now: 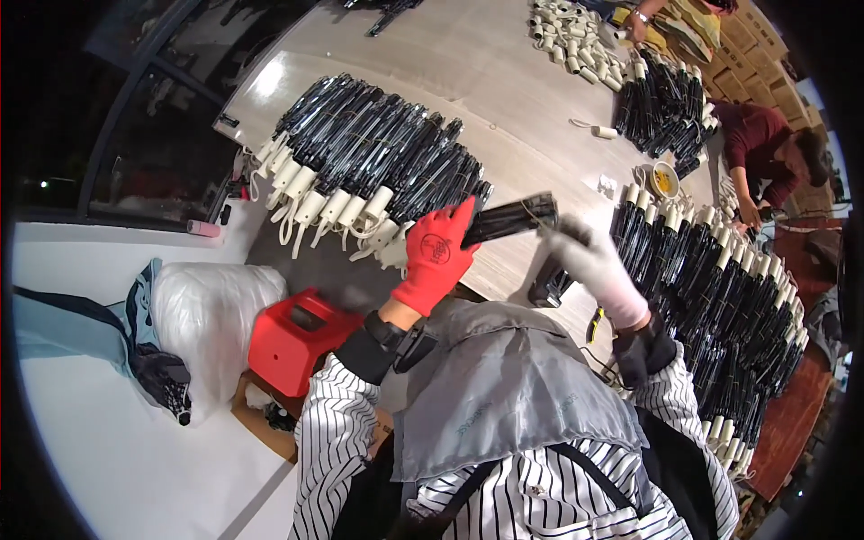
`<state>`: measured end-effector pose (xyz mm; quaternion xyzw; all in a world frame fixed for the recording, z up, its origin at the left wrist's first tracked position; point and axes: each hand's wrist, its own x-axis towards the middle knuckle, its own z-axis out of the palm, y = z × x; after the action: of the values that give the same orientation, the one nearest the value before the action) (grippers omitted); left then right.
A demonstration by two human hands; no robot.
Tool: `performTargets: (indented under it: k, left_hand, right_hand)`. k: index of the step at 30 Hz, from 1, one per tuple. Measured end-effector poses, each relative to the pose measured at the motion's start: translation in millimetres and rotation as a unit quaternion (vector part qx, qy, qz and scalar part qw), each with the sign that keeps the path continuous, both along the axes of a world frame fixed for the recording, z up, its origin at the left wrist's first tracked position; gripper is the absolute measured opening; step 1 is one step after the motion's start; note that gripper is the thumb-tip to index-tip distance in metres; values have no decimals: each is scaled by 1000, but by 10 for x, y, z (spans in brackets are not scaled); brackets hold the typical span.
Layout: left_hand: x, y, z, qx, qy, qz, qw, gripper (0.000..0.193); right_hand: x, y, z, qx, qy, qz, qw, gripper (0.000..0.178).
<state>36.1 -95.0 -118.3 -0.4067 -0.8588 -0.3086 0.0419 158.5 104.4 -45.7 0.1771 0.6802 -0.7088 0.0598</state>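
My left hand (436, 258), in a red glove, is closed around a folded umbrella frame (515, 220) of dark metal ribs. The frame points to the right, slightly upward, above the near edge of the table. By its right end is my right hand (589, 270), in a white glove, with fingers smeared by motion; whether they grip the frame cannot be made out. Left of the red glove lies a broad row of similar umbrella frames (378, 135) with cream handles and wrist loops toward me. Under the right hand sits a small dark object (549, 286) on the table.
More umbrella frames (702, 315) are piled along the right side. Loose cream handles (580, 45) lie at the far end, near another person's hand (637, 27). A person in a maroon top (760, 135) works at the right. A red stool (301, 342) stands at lower left.
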Motion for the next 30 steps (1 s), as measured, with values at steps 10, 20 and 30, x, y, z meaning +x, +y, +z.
performTargets:
  k: [10, 20, 30]
  left_hand:
    - [-189, -87, 244, 86, -611, -170, 768, 59]
    - [-140, 589, 1283, 512, -615, -262, 540, 56]
    - [-359, 639, 1265, 602, -585, -115, 531, 35]
  right_hand:
    - [592, 374, 378, 187, 162, -141, 959, 32]
    - [41, -122, 190, -257, 52, 73, 962, 52]
    - [-367, -179, 645, 17, 149, 99, 984, 43]
